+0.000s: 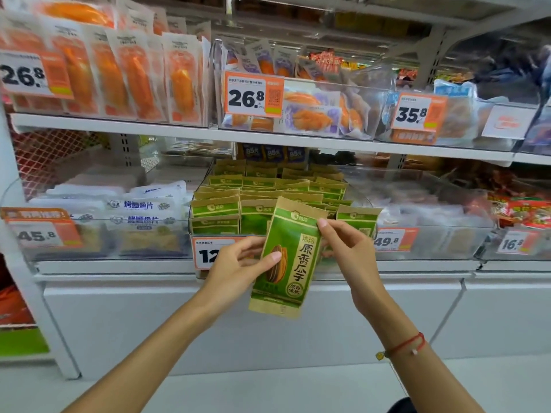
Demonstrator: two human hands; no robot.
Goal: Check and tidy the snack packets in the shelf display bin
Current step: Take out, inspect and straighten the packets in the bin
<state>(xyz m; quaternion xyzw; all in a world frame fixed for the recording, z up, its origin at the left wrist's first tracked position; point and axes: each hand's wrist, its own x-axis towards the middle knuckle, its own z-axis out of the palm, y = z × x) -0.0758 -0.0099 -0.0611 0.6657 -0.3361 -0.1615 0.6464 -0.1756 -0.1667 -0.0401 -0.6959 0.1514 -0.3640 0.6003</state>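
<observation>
A: One green-and-tan paper sunflower-seed packet is held in front of the clear plastic display bin, pinched by left hand and right hand.

B: Noted. Front checked, then best slotted upright, label outward, into the front row.

The green seed packet looks like matt kraft paper with tan edges. The display bin is clear, glossy plastic; the shelf is smooth white-painted metal.
</observation>
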